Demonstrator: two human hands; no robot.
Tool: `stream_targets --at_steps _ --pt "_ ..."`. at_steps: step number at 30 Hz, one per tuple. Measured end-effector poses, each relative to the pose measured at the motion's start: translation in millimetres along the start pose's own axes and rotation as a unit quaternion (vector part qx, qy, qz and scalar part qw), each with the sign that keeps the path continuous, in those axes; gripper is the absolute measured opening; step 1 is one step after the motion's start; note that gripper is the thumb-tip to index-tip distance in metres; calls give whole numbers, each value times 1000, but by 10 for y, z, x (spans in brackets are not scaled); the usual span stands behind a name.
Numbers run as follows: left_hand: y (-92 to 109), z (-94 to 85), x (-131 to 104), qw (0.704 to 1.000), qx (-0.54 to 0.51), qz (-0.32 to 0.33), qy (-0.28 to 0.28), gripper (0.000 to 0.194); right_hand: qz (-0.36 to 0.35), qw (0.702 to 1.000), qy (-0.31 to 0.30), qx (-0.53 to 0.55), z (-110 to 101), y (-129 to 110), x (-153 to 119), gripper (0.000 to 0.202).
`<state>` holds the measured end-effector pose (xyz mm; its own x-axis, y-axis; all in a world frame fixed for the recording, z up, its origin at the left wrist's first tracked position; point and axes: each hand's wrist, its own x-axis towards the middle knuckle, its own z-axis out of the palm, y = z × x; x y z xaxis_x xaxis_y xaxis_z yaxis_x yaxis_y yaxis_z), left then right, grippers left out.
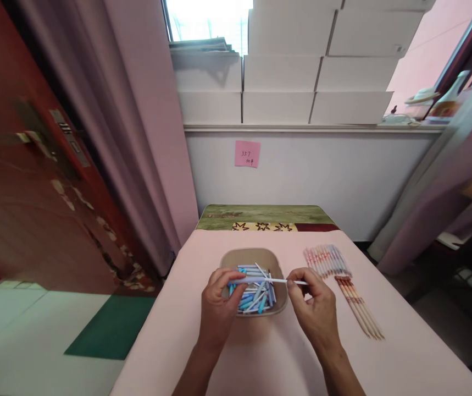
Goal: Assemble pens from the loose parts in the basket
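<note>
Tabletop (190, 275) at lower center of the frame, pink cover; a green wood-pattern strip (260, 213) shows at its far end.

Both hands raised over the near-center of the tabletop, neither released. Left hand (219, 308): thumb and fingertips pinch a lavender tube (254, 280), held roughly level. Right hand (316, 308): thumb and index finger pinch a thin white stick (279, 280), its outer end showing past the fingers. Tube and stick lie in one line, meeting between the hands; how far one sits inside the other, cannot tell.

Directly beneath: beige tray (252, 254), rounded corners, standing on the tabletop. Loose pieces (256, 302) inside, blue, lavender, turquoise and white, lying crosswise over one another. Tube and stick pass above the tray; right hand just beyond its right wall, left hand overlapping its left side.

Right of the tray: a row of slim pens (327, 260), clear with reddish and grey tones, side by side. Just nearer, a group of long pale sticks (360, 311), reddish-brown at the far ends, pointed at the near ends, lying aslant.

Upper center: white boxes (279, 74) stacked on a ledge (314, 128); pink note (248, 154) with handwriting on the wall below. Left side: reddish door (33, 181), mauve curtain (137, 110), dark green mat (110, 325) on the floor.
</note>
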<state>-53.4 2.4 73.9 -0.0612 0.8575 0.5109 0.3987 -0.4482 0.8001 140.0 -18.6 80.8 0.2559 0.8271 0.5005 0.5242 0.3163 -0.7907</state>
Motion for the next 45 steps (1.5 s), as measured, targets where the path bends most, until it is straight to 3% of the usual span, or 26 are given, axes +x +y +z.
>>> stream_targets --at_steps 7,12,15,18,23,30,33,37,40,45 --pt "24 55 -29 1000 6 17 -22 10 -4 1000 -22 5 15 -36 -23 8" --pt "35 124 -57 988 116 102 -30 13 3 998 -63 8 113 -52 -62 12" --pt "-16 144 -67 980 153 121 -47 15 28 996 -73 40 159 -40 -76 17" --pt "-132 117 -52 990 122 66 -24 13 60 994 -50 79 147 -1 -61 35" --pt "-316 -7 21 986 -64 -141 56 19 95 993 -6 74 89 138 3 38" --pt "-327 -7 7 960 -188 -202 46 27 114 993 -20 -13 105 314 72 33" --pt "-277 25 -11 937 -257 -235 -11 33 137 989 -43 40 155 311 75 32" --pt "-173 26 -34 878 -342 -287 -173 34 171 958 -119 199 313 157 69 34" --pt "-128 15 -60 843 -374 -279 -269 34 192 936 -141 258 433 48 94 37" --pt "-133 26 -93 812 -395 -288 -318 35 173 929 -121 304 492 72 132 41"
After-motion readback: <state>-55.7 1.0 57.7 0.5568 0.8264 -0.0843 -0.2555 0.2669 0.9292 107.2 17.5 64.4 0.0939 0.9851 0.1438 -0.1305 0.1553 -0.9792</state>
